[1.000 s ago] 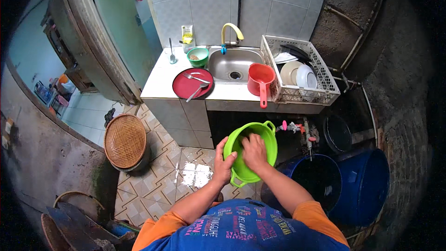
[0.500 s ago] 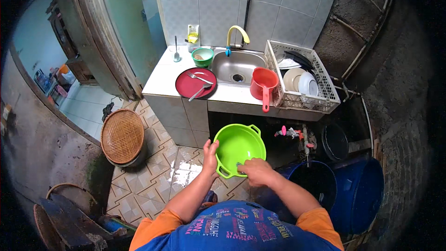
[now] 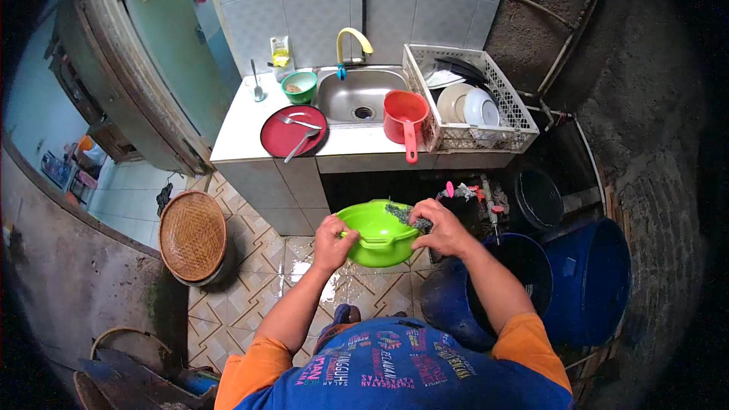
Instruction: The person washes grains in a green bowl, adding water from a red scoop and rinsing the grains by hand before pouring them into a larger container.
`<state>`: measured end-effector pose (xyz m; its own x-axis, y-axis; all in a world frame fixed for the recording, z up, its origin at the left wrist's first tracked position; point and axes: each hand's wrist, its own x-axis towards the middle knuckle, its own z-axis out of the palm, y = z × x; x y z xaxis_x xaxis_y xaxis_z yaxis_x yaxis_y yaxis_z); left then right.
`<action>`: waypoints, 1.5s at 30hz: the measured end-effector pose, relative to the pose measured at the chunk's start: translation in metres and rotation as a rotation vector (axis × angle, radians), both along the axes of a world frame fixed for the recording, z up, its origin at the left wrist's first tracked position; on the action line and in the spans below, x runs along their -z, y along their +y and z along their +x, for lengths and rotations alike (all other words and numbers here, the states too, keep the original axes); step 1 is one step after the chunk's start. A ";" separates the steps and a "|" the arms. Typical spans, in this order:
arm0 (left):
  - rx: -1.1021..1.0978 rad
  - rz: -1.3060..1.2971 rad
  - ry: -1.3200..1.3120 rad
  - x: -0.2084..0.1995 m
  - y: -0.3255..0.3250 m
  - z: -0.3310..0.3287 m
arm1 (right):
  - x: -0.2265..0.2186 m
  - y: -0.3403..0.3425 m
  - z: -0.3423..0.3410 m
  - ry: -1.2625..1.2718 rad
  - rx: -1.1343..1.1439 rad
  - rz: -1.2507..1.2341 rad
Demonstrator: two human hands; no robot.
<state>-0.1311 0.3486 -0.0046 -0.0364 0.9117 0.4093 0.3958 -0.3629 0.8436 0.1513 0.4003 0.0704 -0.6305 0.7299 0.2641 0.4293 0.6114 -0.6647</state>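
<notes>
A lime-green basin (image 3: 381, 253) with loop handles is held up in front of me, tilted so its near outer side shows. My left hand (image 3: 332, 243) is closed on its left rim, thumb toward the near side. At the right rim, my right hand (image 3: 446, 234) grips a dark grey mesh scrubber (image 3: 401, 215), which reaches over the edge into the basin. The right thumb rests near the basin's outer side.
Ahead is a sink (image 3: 363, 91), with a red plate (image 3: 275, 137) bearing cutlery, a green bowl (image 3: 301, 95), a red dipper (image 3: 405, 110) and a dish crate (image 3: 486, 139). Blue barrels (image 3: 588, 281) stand right; a woven tray (image 3: 192, 235) tops a container left.
The basin has tipped, its opening turning away from me. My right hand has moved from the near rim to the right rim, and the scrubber now shows plainly.
</notes>
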 end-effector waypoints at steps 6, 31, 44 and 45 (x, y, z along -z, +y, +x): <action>-0.375 -0.214 -0.326 0.008 -0.006 0.024 | 0.033 -0.070 -0.060 0.247 0.351 0.299; -0.255 -0.470 -1.363 -0.005 -0.001 0.052 | 0.102 -0.083 -0.124 0.567 0.624 -0.090; -0.186 -0.467 -1.093 -0.026 -0.019 0.037 | 0.033 -0.025 -0.085 0.252 0.288 0.211; -0.222 -0.458 -1.104 -0.024 -0.019 0.035 | 0.030 -0.035 -0.092 0.194 0.174 0.338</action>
<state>-0.0961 0.3298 0.0192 -0.3352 0.8935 -0.2988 -0.6011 0.0414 0.7981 0.0592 0.3651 0.0405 -0.4202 0.6729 0.6088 0.4322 0.7383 -0.5178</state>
